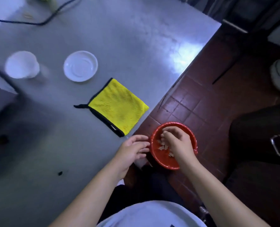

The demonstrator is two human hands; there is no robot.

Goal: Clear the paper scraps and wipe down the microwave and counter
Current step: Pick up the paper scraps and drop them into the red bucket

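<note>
Red bin, round and lined with glossy red film, sits just off the near edge of the grey counter, above the brown tiled floor; what supports it cannot be told. Pale paper scraps lie inside it, against the inner wall and bottom.

Right hand: the forearm enters from the lower right and crosses the near rim of the bin. The hand is inside the bin opening, palm down, with the fingers bent and bunched towards the far-left part of the rim. Whether the fingertips pinch a scrap cannot be told.

Left hand: the forearm enters from the bottom centre and lies over the counter edge. The hand is palm down, with the fingers relaxed, slightly spread and extended towards the bin. The fingertips are at the left outer wall of the bin, touching it or just beside it. It holds nothing.

Yellow microfibre cloth with black edging lies flat on the counter, near the edge and just beyond the left hand. Farther back stand a white saucer and, to its left, a blurred white cup. Black cable runs across the far-left part of the counter. Dark-edged object at the left border is too blurred to identify
</note>
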